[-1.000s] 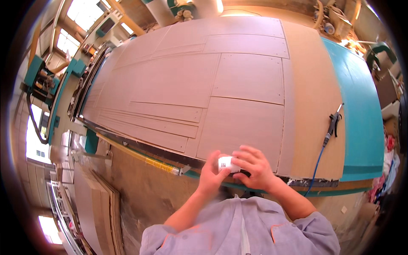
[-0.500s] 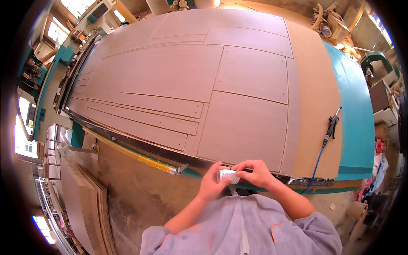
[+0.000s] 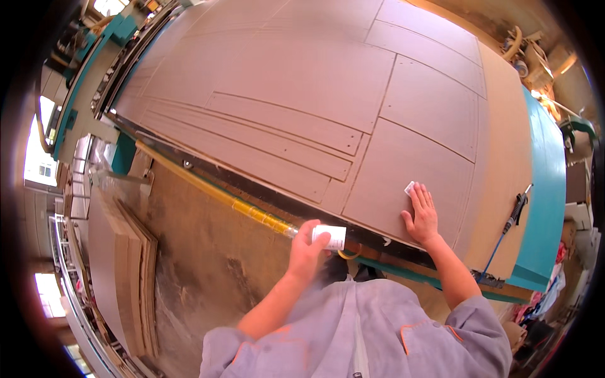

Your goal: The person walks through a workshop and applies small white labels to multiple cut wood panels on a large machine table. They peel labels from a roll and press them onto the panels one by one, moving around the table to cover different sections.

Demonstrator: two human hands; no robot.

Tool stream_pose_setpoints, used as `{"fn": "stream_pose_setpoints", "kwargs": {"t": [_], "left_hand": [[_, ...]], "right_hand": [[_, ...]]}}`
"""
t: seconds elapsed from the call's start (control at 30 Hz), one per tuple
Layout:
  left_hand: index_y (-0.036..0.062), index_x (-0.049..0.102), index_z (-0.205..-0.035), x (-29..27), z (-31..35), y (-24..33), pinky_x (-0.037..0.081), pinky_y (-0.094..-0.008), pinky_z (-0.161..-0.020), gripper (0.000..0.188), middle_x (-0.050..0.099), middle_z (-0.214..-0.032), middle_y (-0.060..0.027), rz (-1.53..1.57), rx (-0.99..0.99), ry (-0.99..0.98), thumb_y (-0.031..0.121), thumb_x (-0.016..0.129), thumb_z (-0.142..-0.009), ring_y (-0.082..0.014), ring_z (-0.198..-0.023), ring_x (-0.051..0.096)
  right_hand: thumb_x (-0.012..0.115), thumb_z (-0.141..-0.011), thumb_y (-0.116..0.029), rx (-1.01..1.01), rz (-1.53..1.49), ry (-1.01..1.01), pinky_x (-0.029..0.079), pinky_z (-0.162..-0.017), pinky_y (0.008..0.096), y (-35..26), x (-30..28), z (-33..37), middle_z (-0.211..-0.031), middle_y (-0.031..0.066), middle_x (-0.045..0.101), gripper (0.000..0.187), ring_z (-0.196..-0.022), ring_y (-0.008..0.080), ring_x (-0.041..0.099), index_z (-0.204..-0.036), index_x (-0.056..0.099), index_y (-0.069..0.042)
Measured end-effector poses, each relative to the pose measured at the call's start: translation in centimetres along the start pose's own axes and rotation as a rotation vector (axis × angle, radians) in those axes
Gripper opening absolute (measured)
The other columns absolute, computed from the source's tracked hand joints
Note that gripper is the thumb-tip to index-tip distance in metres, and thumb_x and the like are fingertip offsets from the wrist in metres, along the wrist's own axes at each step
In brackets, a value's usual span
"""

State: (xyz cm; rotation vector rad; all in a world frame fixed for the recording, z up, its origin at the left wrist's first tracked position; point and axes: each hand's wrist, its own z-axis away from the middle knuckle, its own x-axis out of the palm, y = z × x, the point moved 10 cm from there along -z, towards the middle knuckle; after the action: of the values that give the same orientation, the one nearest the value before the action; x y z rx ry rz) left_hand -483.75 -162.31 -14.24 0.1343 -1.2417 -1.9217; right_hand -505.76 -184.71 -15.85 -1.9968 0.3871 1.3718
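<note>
In my left hand is a white roll of labels, gripped between thumb and fingers just off the table's near edge. My right hand lies flat with outstretched fingers on a cut grey-pink panel. A small white label shows on that panel at my right fingertips, partly covered by them. Grooves separate this panel from the strips and other pieces of the large sheet, several of which have small drilled holes.
A black air blow gun with a blue hose lies on a bare tan board at the right, beside a teal surface. A yellow roller runs along the table's front. Boards stand stacked at the lower left.
My hands have parted. The right moved forward and right onto the panel, where a white label now shows; the left keeps the roll, slightly left. The head view has turned and shifted.
</note>
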Motion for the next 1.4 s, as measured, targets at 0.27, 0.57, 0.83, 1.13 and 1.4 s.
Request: {"fn": "stream_pose_setpoints", "kwargs": {"t": [0.27,0.57,0.83,1.13,1.4], "left_hand": [[0.0053,0.054,-0.109,-0.8,-0.9,2.4,0.045,-0.025,-0.053,0.025,0.064,-0.088,-0.0037,-0.008,0.051,-0.001,0.019,0.066,-0.092,-0.01,-0.072,0.059],[0.0087,0.058,-0.094,-2.4,0.3,1.3,0.039,-0.0205,-0.045,0.019,0.06,-0.076,0.0011,-0.118,0.039,0.116,0.023,0.069,-0.09,-0.0047,-0.055,0.05],[0.0064,0.056,-0.101,-5.6,5.2,0.1,0.043,-0.0216,-0.05,0.024,0.061,-0.085,-0.0031,0.145,0.031,0.166,0.028,0.063,-0.094,-0.0085,-0.064,0.056],[0.0015,0.051,-0.117,-8.4,6.3,1.7,0.046,-0.0219,-0.052,0.038,0.063,-0.093,-0.0048,0.046,0.166,0.082,0.016,0.071,-0.088,-0.0098,-0.067,0.059],[0.0023,0.055,-0.112,-19.1,2.8,3.8,0.047,-0.0227,-0.051,0.036,0.064,-0.087,-0.0048,-0.051,0.075,0.106,0.016,0.073,-0.083,-0.0107,-0.062,0.06]], "right_hand": [[0.062,-0.085,-0.031,0.026,0.096,-0.204,0.021,-0.117,0.0439,-1.4,0.0,2.8,-0.152,0.0211,0.031,0.072,-0.143,0.0369,0.025,-0.143,0.035,0.003],[0.075,-0.073,-0.014,-0.238,-0.576,-0.066,0.046,-0.098,0.044,-19.1,-5.2,-1.7,-0.123,0.0173,0.061,0.046,-0.111,0.0363,0.058,-0.116,0.062,-0.003],[0.079,-0.067,-0.013,-0.579,-0.56,0.011,0.051,-0.079,0.037,-27.9,-4.7,-0.7,-0.107,0.0061,0.07,0.036,-0.095,0.0252,0.065,-0.102,0.07,-0.008],[0.07,-0.083,-0.006,0.031,-1.076,-0.657,0.051,-0.082,0.0297,-28.4,3.5,-2.2,-0.102,0.0122,0.071,0.017,-0.09,0.0136,0.064,-0.098,0.07,0.002],[0.065,-0.086,-0.006,0.474,-1.525,-0.245,0.049,-0.074,0.0241,-23.8,13.1,-14.0,-0.088,0.0048,0.067,0.005,-0.079,0.0104,0.061,-0.085,0.064,-0.002]]}}
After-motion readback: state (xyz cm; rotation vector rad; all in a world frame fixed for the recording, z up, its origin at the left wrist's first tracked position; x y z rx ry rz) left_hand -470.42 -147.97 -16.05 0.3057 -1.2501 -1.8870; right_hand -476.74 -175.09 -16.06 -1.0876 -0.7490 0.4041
